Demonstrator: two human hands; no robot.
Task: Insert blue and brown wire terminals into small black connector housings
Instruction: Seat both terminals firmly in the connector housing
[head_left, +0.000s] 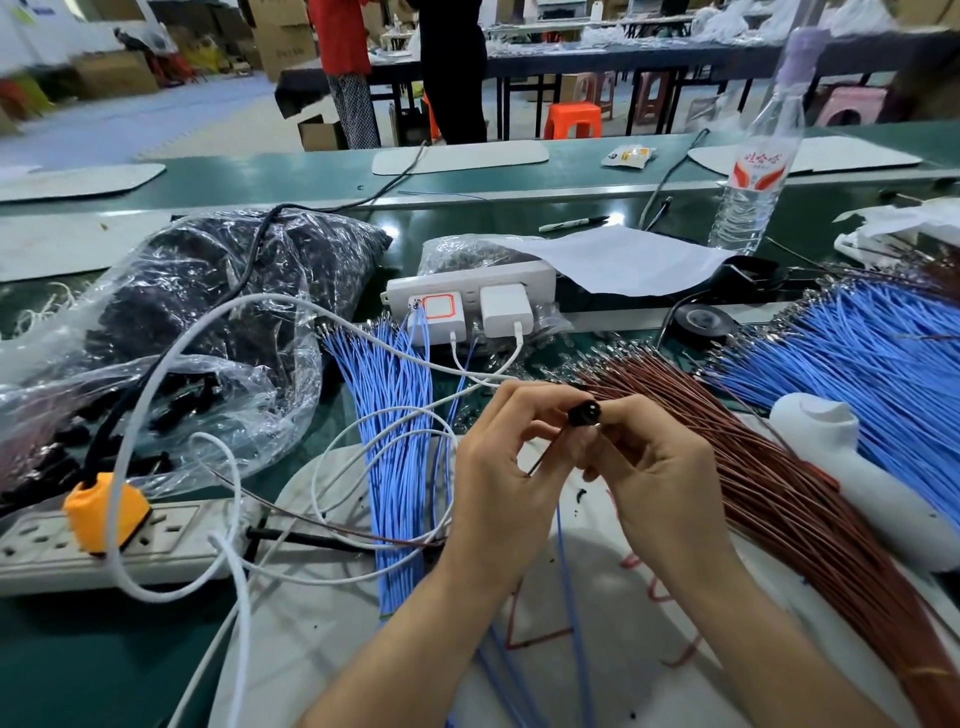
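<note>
Two hands meet at centre frame in our head view: our right hand (660, 478) pinches the black housing (584, 415) between thumb and forefinger, and our left hand (506, 473) pinches a brown wire (545, 457) running into it. Loose brown wires (769, 483) fan across the lower right, blue wires (395, 415) lie left of the hands, and a bag (208, 312) of dark parts sits at the left.

I see a small black connector (584, 415) pinched at the fingertips of the right hand (670, 483), above the table. A thin brown wire (545, 451), held by the left hand (498, 467), slants down-left from it. A blue wire (571, 597) runs down below. A brown bundle (769, 467) fans out to the right, a blue bundle (395, 441) to the left.
</note>
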